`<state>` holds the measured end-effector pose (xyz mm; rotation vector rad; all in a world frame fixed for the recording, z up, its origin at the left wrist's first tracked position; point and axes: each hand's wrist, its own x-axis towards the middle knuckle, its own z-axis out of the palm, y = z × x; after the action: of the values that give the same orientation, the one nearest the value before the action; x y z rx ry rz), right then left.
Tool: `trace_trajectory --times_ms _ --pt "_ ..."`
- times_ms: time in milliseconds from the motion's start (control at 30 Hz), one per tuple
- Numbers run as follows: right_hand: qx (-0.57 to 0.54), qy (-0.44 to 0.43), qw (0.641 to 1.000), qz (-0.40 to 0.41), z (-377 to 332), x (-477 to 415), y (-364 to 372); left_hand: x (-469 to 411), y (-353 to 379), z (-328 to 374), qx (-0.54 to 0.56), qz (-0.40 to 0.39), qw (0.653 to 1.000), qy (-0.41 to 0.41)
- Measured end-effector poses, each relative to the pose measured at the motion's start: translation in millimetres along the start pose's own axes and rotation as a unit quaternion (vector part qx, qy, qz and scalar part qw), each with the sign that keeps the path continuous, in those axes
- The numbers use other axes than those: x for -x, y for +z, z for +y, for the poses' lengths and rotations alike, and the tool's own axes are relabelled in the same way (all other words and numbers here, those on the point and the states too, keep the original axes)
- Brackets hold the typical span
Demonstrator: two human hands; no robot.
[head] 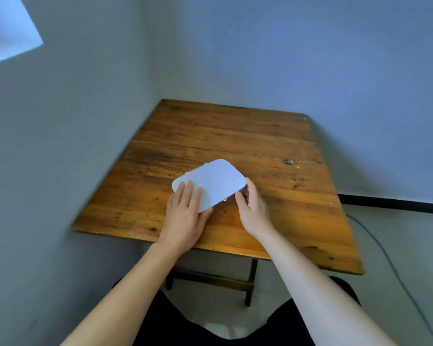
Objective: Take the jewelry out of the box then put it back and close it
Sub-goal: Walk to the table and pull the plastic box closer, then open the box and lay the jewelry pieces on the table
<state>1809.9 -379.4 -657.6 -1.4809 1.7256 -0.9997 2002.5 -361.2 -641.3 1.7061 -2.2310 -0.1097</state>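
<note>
Sitting at a wooden worktop (235, 131) pushed into the corner of a room with pale blue walls, a person has both bare arms stretched out to a box (211, 184) near the front edge. The left hand (185, 216) lies flat on the left part of the box's white lid, its fingers (189, 191) spread out straight and pressing down, not wrapped around anything. The box has a white top with round corners and dark brown sides. A small gold clasp (226, 200) shows on the front side, between the two hands. The lid is down, so the jewelry inside cannot be seen. The right hand (254, 211) cups the right end of the box, with its fingers (251, 187) curled along the far corner and the thumb against the brown front side, holding the box. Off to the right, a thin grey cable (390, 265) runs across the light floor beside the worktop.
</note>
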Motion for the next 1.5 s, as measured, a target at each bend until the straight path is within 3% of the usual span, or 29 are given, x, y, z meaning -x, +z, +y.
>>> trace_trajectory --times_ms 233,367,467,633,767,900,967,1133,1333,1500 --pt "0.106 -0.03 0.994 0.02 19 1 16 -8 -19 -4 -0.036 0.0 0.999 0.012" --pt "0.154 -0.066 0.985 0.033 20 2 15 -20 -38 -13 0.039 0.089 0.994 0.046" --pt "0.196 -0.116 0.973 0.039 18 3 15 -36 -55 -24 0.15 0.148 0.977 -0.028" --pt "0.188 -0.121 0.974 0.026 21 3 16 -64 -51 -49 0.27 0.205 0.926 -0.168" --pt "0.191 -0.124 0.973 0.03 22 2 17 -69 -29 -67 0.331 0.187 0.874 -0.302" --pt "0.185 -0.12 0.975 0.031 21 1 17 -59 -3 -74 0.38 0.14 0.842 -0.356" --pt "0.185 -0.119 0.975 0.031 20 2 17 -53 0 -76 0.37 0.14 0.849 -0.351" --pt "0.173 -0.109 0.979 0.02 18 3 15 -33 9 -73 0.233 0.151 0.935 -0.222" --pt "0.119 -0.072 0.99 -0.01 10 -3 5 -35 14 -74 0.256 0.165 0.926 -0.221" --pt "0.2 -0.102 0.974 0.015 -16 -24 -5 -35 17 -77 0.277 0.165 0.92 -0.225"
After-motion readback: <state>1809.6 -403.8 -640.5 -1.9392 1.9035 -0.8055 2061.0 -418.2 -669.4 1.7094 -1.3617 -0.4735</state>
